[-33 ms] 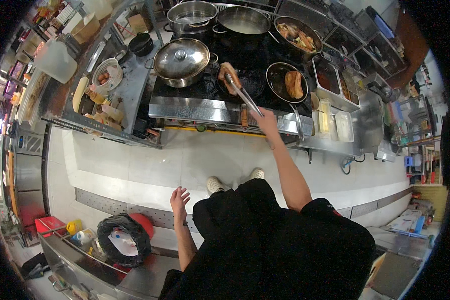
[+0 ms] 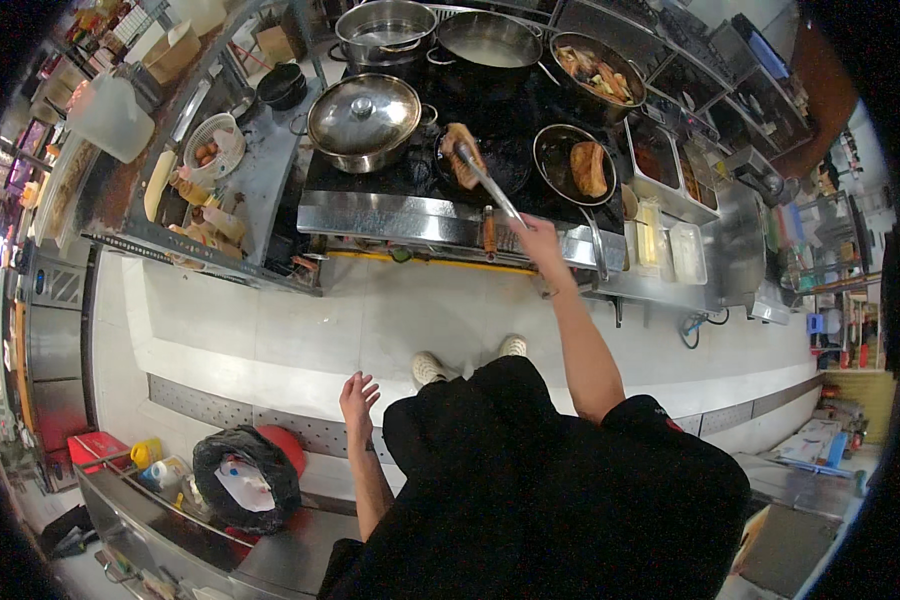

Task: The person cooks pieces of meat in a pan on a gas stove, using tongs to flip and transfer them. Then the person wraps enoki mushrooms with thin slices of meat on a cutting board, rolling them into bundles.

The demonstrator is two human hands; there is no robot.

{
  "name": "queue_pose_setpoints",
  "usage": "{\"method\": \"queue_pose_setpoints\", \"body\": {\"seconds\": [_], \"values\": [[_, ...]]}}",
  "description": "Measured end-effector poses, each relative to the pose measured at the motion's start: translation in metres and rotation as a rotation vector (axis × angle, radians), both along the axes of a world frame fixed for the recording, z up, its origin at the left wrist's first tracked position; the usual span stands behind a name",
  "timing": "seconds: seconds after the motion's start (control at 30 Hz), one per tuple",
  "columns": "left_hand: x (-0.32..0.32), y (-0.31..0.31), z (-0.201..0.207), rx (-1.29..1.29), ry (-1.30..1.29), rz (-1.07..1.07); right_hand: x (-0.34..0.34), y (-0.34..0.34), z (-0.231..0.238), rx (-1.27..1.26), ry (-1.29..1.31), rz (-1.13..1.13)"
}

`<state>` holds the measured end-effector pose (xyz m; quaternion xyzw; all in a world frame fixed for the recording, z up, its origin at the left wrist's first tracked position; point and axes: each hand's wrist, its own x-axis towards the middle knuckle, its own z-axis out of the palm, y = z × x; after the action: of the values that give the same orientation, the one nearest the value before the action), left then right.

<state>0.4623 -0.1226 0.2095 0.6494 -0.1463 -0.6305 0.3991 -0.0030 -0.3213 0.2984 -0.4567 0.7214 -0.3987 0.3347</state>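
My right hand [image 2: 537, 243] is closed around the metal tongs [image 2: 495, 188], arm stretched out over the stove. The tips of the tongs meet a browned slab of meat [image 2: 466, 172] at the left side of a dark frying pan [image 2: 510, 168]; whether they pinch it or only press on it I cannot tell. That pan's wooden handle [image 2: 489, 232] points toward me. To its right, a second frying pan [image 2: 553, 182] holds another browned piece of meat [image 2: 589, 170]. My left hand [image 2: 358, 403] hangs low beside my body, fingers apart and holding nothing.
A lidded steel pot [image 2: 363, 120] stands left of the pans. Behind are two open pots and a pan of chopped food [image 2: 595, 75]. Metal food containers [image 2: 660, 165] line the right. At left sits a basket of eggs [image 2: 213, 150]; a black-lined bin [image 2: 245, 480] stands behind me, left.
The tongs and my right hand have shifted slightly to the right. The meat under them has moved a little the same way. My left hand stays where it was.
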Motion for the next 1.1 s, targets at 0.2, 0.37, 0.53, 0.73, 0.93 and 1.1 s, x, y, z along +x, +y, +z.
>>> {"method": "queue_pose_setpoints", "body": {"seconds": [0.2, 0.37, 0.53, 0.73, 0.93, 1.1], "values": [[-0.007, -0.002, -0.021, 0.050, 0.063, 0.012, -0.041, -0.001, 0.003, 0.338, -0.956, -0.104], [-0.014, 0.008, -0.022, 0.070, 0.085, -0.002, -0.044, 0.005, -0.004, 0.369, -1.146, -0.079], [-0.008, 0.016, -0.038, 0.065, 0.091, 0.064, -0.039, 0.003, -0.003, 0.433, -1.115, -0.106], [0.001, 0.011, -0.038, 0.073, 0.058, 0.006, -0.022, -0.010, 0.027, 0.391, -1.160, -0.045], [0.000, 0.006, -0.040, 0.071, 0.086, -0.025, -0.001, -0.019, 0.031, 0.424, -1.293, -0.116], [-0.014, -0.001, -0.017, 0.106, 0.067, -0.079, 0.016, -0.021, -0.019, 0.330, -1.610, 0.001]]}}
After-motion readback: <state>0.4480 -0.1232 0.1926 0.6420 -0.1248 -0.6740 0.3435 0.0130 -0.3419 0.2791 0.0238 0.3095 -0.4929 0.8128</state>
